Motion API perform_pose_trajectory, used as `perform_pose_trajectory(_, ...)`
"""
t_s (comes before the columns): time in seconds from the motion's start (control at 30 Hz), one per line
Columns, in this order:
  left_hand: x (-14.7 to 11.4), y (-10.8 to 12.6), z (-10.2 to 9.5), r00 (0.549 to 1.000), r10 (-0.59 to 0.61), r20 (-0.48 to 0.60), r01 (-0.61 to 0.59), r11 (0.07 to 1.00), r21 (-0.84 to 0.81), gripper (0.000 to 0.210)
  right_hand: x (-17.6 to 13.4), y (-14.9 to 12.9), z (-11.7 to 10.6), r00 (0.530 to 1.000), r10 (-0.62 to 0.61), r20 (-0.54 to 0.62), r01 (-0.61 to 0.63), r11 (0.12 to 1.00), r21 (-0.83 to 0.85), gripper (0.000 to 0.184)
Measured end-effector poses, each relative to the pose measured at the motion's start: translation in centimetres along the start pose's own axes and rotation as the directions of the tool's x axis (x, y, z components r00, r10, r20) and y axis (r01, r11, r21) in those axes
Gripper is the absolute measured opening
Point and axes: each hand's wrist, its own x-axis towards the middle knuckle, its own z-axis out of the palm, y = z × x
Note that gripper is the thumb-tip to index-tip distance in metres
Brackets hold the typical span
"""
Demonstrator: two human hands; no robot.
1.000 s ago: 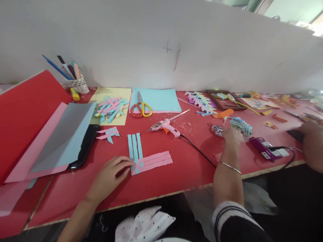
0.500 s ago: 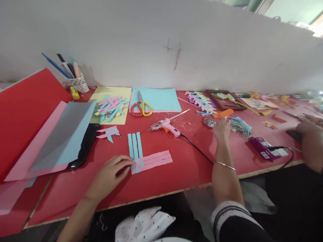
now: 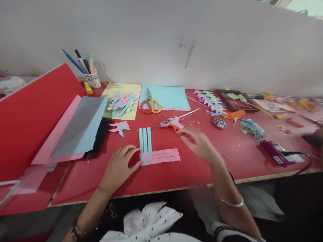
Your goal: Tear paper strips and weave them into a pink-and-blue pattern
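Note:
Three upright blue strips and several pink strips running right are interlaced at one corner into woven paper strips [image 3: 161,155], flat on the red table. My left hand [image 3: 122,164] curls at the left edge of this weave, thumb and forefinger tips gripping its corner. My right hand [image 3: 198,143] hovers just below the pink glue gun [image 3: 174,122], fingers apart and slightly blurred, with nothing visible in them. The hand partly covers the gun's handle. A small woven pink and blue piece [image 3: 121,126] lies up and left of the larger weave.
Scissors [image 3: 150,102] rest on blue paper sheets [image 3: 171,95]. Cut strips [image 3: 122,102] are heaped on yellow paper [image 3: 130,115]. At right are an orange piece [image 3: 233,114], a round patterned item [image 3: 219,123] and a purple power box [image 3: 276,153]. Large sheets [image 3: 80,127] lean at left.
My right hand has left the orange piece and swung left to beside the glue gun. My left hand stays at the weave's corner. The view has turned slightly left.

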Motion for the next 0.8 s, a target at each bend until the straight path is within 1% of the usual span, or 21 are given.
perform_pose_trajectory(0.03, 0.0, 0.2, 0.0, 1.000, -0.010, 0.006, 0.010, 1.000, 0.008, 0.032, -0.4, -1.0, 0.8, 0.997, -0.046, 0.067, 0.047, 0.999, 0.001, 0.025)
perform_pose_trajectory(0.1, 0.0, 0.6, -0.1, 0.999, -0.032, 0.002, 0.032, 0.999, 0.031, 0.034, -1.0, -2.3, 2.6, 0.978, -0.090, 0.188, 0.097, 0.995, -0.030, 0.030)
perform_pose_trajectory(0.13, 0.0, 0.8, -0.2, 0.999, -0.042, -0.004, 0.042, 0.998, 0.044, 0.035, -1.2, -2.8, 3.4, 0.964, -0.086, 0.252, 0.105, 0.993, -0.061, 0.033)
perform_pose_trajectory(0.17, 0.0, 1.0, -0.2, 0.999, -0.050, -0.012, 0.051, 0.997, 0.056, 0.036, -1.4, -3.1, 4.2, 0.954, -0.070, 0.291, 0.099, 0.991, -0.088, 0.035)
perform_pose_trajectory(0.23, 0.0, 1.3, -0.1, 0.998, -0.058, -0.025, 0.059, 0.996, 0.072, 0.036, -1.6, -3.5, 5.3, 0.941, -0.032, 0.337, 0.080, 0.988, -0.131, 0.038)
perform_pose_trajectory(0.33, -0.1, 1.1, 0.0, 0.998, -0.057, -0.039, 0.060, 0.996, 0.073, 0.034, -1.9, -4.0, 6.0, 0.933, 0.007, 0.359, 0.061, 0.982, -0.177, 0.037)
perform_pose_trajectory(0.47, -0.3, 0.3, -0.1, 0.994, -0.069, -0.088, 0.076, 0.994, 0.079, 0.033, -2.1, -4.5, 5.8, 0.916, -0.004, 0.402, 0.082, 0.981, -0.176, 0.034)
perform_pose_trajectory(0.53, -0.2, 0.2, -0.4, 0.992, -0.076, -0.099, 0.085, 0.993, 0.086, 0.031, -2.2, -4.7, 5.8, 0.910, 0.008, 0.415, 0.073, 0.981, -0.180, 0.034)
perform_pose_trajectory(0.67, -0.4, 1.0, -0.9, 0.991, -0.055, -0.122, 0.066, 0.994, 0.088, 0.032, -2.3, -5.2, 6.3, 0.920, 0.055, 0.389, 0.027, 0.979, -0.203, 0.035)
perform_pose_trajectory(0.73, -0.7, 1.6, -0.9, 0.989, -0.017, -0.146, 0.033, 0.994, 0.103, 0.035, -2.5, -5.6, 6.6, 0.928, 0.055, 0.370, 0.019, 0.981, -0.193, 0.034)
perform_pose_trajectory(0.8, -1.2, 1.9, -0.7, 0.988, -0.001, -0.153, 0.025, 0.988, 0.155, 0.035, -2.8, -6.0, 6.9, 0.935, 0.034, 0.353, 0.026, 0.986, -0.164, 0.033)
